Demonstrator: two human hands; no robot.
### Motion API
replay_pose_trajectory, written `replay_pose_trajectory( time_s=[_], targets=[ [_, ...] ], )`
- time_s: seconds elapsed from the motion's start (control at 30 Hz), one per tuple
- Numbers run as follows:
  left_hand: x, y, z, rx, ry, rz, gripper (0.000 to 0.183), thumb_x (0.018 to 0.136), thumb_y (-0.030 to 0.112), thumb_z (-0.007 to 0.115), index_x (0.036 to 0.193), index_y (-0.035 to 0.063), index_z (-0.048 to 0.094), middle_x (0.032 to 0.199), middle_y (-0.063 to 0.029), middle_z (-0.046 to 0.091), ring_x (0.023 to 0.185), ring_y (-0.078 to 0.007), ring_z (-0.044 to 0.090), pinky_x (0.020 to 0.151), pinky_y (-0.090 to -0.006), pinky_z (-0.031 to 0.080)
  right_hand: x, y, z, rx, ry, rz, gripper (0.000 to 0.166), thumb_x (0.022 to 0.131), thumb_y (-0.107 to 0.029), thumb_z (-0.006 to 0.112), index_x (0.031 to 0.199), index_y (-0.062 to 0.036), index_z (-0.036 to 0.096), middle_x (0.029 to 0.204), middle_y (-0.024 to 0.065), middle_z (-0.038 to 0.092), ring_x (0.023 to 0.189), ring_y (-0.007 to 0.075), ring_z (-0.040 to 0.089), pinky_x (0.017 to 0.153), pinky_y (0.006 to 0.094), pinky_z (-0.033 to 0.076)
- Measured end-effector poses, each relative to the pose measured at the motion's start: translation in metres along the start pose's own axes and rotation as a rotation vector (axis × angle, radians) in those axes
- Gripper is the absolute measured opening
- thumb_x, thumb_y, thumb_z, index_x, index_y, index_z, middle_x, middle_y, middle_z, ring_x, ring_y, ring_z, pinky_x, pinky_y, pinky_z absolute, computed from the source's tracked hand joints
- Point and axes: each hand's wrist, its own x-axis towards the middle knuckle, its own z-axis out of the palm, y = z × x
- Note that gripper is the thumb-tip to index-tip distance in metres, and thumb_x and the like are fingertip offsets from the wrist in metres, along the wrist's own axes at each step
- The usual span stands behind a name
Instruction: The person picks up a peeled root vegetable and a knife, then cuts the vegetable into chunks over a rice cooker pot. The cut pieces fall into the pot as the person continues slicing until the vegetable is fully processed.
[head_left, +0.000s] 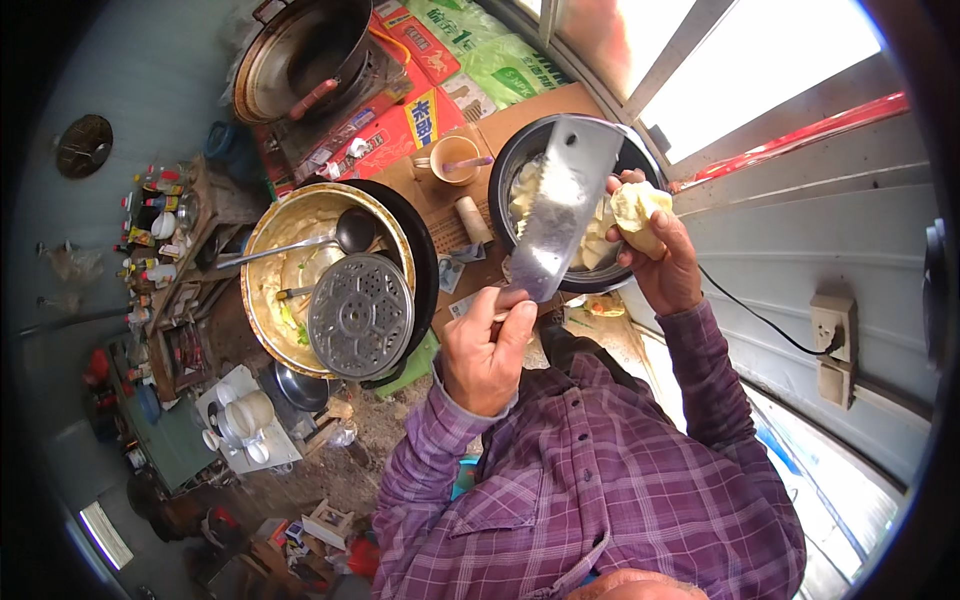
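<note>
In my left hand (486, 352) is the handle of a broad kitchen cleaver (559, 217). Its shiny blade has a toothed edge and a hole near the far end, and it slants up over a black pot (504, 161). Pale cut chunks, apparently potato (525, 187), lie in the pot, partly hidden behind the blade. My right hand (664, 255) grips a peeled potato (639, 214) at the pot's right side, its rough cut face turned up. A small gap separates potato and blade.
Left of the pot, a yellowed basin (253, 300) holds a ladle (354, 230) and a perforated steamer plate (360, 315). A mug (455, 161) stands on cardboard (517, 112). Beyond is a wok (300, 60). At right, a cord (750, 319) runs to a wall socket (832, 322).
</note>
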Motion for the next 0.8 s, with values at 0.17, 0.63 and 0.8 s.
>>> replay_pose_trajectory(
  time_s=[0.17, 0.63, 0.8],
  targets=[
    [-0.018, 0.008, 0.006, -0.094, 0.204, 0.21, 0.02, 0.105, 0.014, 0.073, 0.111, -0.0049, 0.071, 0.094, -0.0107, 0.079, 0.078, -0.0156, 0.073, 0.069, -0.0306, 0.056, -0.003, -0.002, 0.008, -0.06, -0.056, -0.036, 0.083, 0.097, -0.033, 0.082, 0.162, 0.0018, 0.042, 0.151, 0.0171, 0.063, 0.108, 0.023, 0.073, 0.087, 0.0321, 0.062],
    [0.014, -0.026, 0.037, 0.843, 0.084, 0.512, 0.012, 0.097, 0.015, 0.077, 0.103, 0.01, 0.068, 0.081, -0.0087, 0.062, 0.065, -0.0343, 0.067, 0.059, -0.045, 0.052, -0.009, 0.008, 0.017, -0.025, 0.114, -0.022, 0.062, 0.104, -0.025, 0.076, 0.155, 0.0006, 0.05, 0.14, 0.0131, 0.067, 0.132, 0.0259, 0.067, 0.115, 0.0428, 0.054],
    [0.025, -0.025, 0.03, 1.014, 0.036, 0.614, 0.009, 0.096, 0.013, 0.072, 0.099, 0.0111, 0.064, 0.079, -0.0052, 0.056, 0.064, -0.0243, 0.067, 0.058, -0.0409, 0.052, -0.008, 0.008, 0.01, -0.052, 0.136, 0.035, 0.051, 0.108, -0.027, 0.071, 0.149, -0.0004, 0.055, 0.138, 0.0112, 0.068, 0.128, 0.0235, 0.069, 0.112, 0.0422, 0.056]
  ],
)
